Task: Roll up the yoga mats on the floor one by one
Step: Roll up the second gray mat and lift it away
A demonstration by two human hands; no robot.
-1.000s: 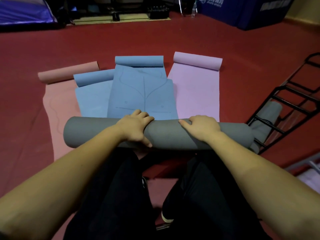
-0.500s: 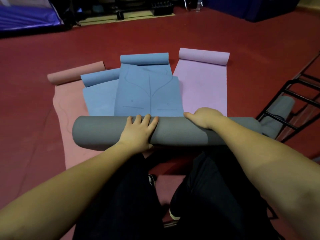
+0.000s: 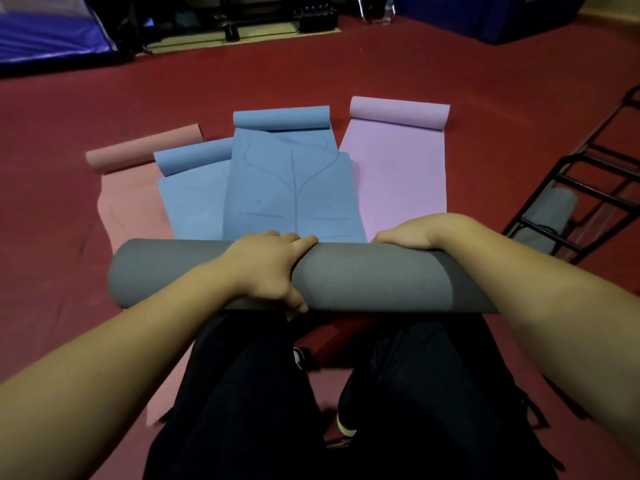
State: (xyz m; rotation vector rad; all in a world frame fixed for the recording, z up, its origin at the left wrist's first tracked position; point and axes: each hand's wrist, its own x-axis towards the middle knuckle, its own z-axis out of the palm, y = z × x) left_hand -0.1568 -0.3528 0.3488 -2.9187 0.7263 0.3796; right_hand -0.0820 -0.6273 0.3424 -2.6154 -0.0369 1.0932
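A thick grey rolled yoga mat (image 3: 363, 277) lies crosswise just above my knees. My left hand (image 3: 266, 268) grips it near the middle, fingers over the top and thumb underneath at the front. My right hand (image 3: 412, 233) curls over the roll's far top edge on the right. Beyond the roll, several mats lie partly unrolled on the red floor: a salmon pink one (image 3: 135, 202) at the left, a blue one (image 3: 194, 199), a darker blue one with line markings (image 3: 291, 188) on top, and a lilac one (image 3: 398, 174) at the right.
A black metal rack (image 3: 588, 178) stands at the right with a grey rolled mat (image 3: 550, 216) inside it. Blue padded gear (image 3: 45, 32) and dark equipment line the far edge of the red floor (image 3: 381, 64). My dark-trousered legs fill the foreground.
The grey roll has come closer to me and risen slightly. My left hand shifted from lying flat on top to gripping the roll with the thumb underneath. The right hand stays over the far edge.
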